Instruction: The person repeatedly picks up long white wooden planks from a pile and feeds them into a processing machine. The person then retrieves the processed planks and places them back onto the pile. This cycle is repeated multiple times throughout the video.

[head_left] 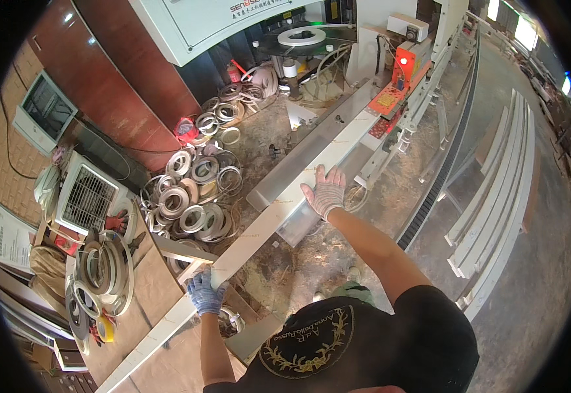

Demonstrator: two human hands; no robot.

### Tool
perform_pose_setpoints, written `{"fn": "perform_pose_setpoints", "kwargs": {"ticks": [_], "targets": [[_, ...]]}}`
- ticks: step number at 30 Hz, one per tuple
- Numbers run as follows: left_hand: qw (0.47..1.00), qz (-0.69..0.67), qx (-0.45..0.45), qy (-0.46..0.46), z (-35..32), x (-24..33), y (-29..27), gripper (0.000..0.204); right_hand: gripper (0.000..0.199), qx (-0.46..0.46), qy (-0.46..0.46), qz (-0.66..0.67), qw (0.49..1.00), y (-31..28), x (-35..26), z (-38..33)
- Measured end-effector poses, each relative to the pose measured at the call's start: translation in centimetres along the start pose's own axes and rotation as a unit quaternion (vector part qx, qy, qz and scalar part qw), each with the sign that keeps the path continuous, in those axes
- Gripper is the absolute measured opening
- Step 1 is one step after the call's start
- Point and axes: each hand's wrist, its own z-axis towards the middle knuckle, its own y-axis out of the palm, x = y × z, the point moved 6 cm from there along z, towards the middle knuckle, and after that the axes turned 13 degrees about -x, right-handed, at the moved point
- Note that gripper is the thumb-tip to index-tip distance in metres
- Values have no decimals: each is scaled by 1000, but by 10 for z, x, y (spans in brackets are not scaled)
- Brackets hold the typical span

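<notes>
Right, left hand (205, 293) in a blue knit glove is curling its fingers around the near edge of a long white board (259, 230), gripping it. The board is running diagonally from lower left up toward the machine, lying on its infeed table (312, 152). Further along, right hand (325, 191) in a white knit glove is lying flat on the board, fingers spread, palm pressing down, arm stretching out. Left of the board, rolls of edge banding (194, 196) are piling on the floor, more rolls (102, 275) are stacking on a brown bench (154, 295). At the far end an orange control unit (406, 65) is glowing red. White boards (501, 190) are lying stacked well apart on the right
</notes>
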Motion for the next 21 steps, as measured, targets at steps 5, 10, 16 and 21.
{"fn": "perform_pose_setpoints", "kwargs": {"ticks": [5, 10, 16, 21], "targets": [[1000, 8, 8, -5, 1, 11, -4, 79, 84, 12, -1, -10, 1000, 5, 8, 4], [1000, 24, 11, -9, 3, 9, 2, 79, 83, 11, 0, -11, 1000, 3, 6, 6], [999, 42, 2, -11, 4, 10, 3, 81, 84, 46, -7, -8, 999, 3, 8, 8], [999, 48, -10, -22, 6, 15, 2, 82, 84, 43, -3, 3, 999, 1, 11, 7]]}}
